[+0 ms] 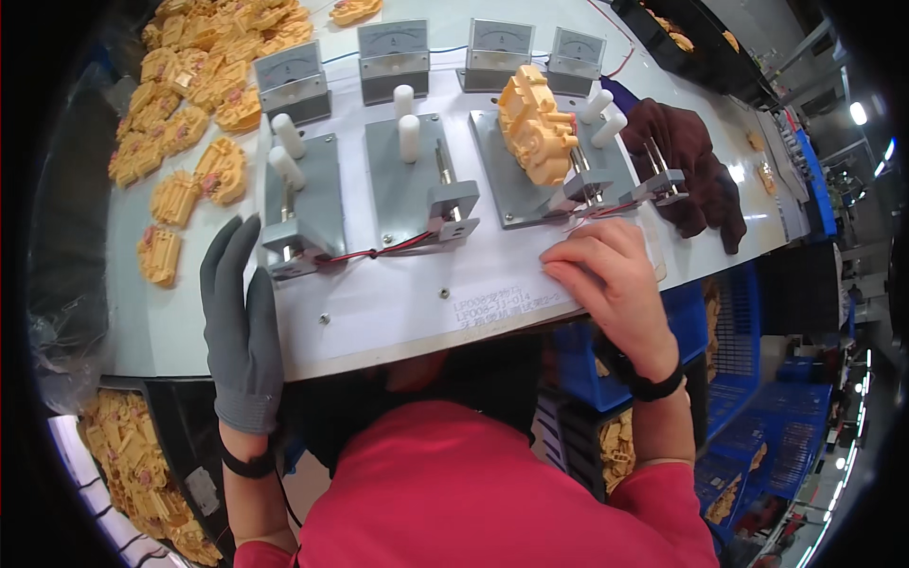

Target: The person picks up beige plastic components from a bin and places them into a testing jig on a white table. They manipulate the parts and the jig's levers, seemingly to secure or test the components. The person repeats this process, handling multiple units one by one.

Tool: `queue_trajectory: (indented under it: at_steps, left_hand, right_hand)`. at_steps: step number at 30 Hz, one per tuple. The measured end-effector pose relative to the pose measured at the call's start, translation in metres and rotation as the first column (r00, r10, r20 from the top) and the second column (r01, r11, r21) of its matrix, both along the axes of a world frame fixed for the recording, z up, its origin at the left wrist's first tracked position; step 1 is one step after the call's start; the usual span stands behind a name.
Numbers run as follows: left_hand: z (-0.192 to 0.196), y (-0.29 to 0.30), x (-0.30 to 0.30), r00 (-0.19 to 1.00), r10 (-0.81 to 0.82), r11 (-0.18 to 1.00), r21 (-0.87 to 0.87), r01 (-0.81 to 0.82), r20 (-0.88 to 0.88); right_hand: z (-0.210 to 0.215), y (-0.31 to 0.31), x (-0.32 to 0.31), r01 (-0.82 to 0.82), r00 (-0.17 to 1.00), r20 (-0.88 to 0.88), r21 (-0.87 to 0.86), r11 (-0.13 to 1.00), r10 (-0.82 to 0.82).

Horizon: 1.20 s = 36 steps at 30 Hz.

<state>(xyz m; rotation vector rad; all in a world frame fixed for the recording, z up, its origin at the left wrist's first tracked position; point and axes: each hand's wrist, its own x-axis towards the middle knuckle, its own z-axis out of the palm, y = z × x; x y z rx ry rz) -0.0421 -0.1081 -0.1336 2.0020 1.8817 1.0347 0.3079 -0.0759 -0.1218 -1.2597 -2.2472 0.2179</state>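
Note:
My left hand (241,327), in a grey glove, lies at the table's front edge beside the leftmost grey fixture (327,194). Its fingers are stretched out and it holds nothing. My bare right hand (614,284) is at the board's front right, fingers bent and thumb close to the index fingertip. Whatever may be between those tips is too small to make out. Just beyond it, a yellow-orange plastic housing (538,128) stands tilted on the third grey fixture (488,161), against its white pegs (606,118). Thin red and black wires (615,208) run near my right fingers.
Several analog meters (394,52) line the back of the white board (379,322). Many plastic housings are piled (204,66) at the far left, with several loose ones (175,199) nearer. A dark brown cloth (677,142) lies right. Blue crates (587,364) stand below the table.

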Motion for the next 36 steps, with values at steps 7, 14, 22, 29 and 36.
queue_trajectory:
  at_steps: [7,14,22,29,36]
  left_hand:
    - [-0.022,-0.008,-0.005,0.996,0.028,0.987,-0.158,-0.014,0.088]
    - [-0.026,-0.01,-0.004,0.98,0.07,0.984,-0.172,-0.037,0.186]
    - [-0.025,-0.008,-0.002,0.967,0.116,0.976,-0.208,-0.068,0.226]
    - [-0.026,-0.008,-0.006,0.974,0.092,0.976,-0.213,-0.047,0.207]
    - [-0.028,-0.009,-0.005,0.969,0.114,0.974,-0.218,-0.064,0.221]
  right_hand:
    - [-0.009,0.004,0.001,0.047,0.986,-0.153,-0.136,0.99,-0.068]
    - [-0.008,0.007,0.006,0.019,0.988,-0.15,-0.176,0.984,-0.046]
    - [-0.006,0.007,0.009,0.01,0.993,-0.112,-0.152,0.988,-0.028]
    - [-0.012,0.008,0.01,-0.002,0.99,-0.144,-0.106,0.994,-0.013]
    - [-0.013,0.008,0.008,-0.004,0.989,-0.145,-0.1,0.995,-0.011]
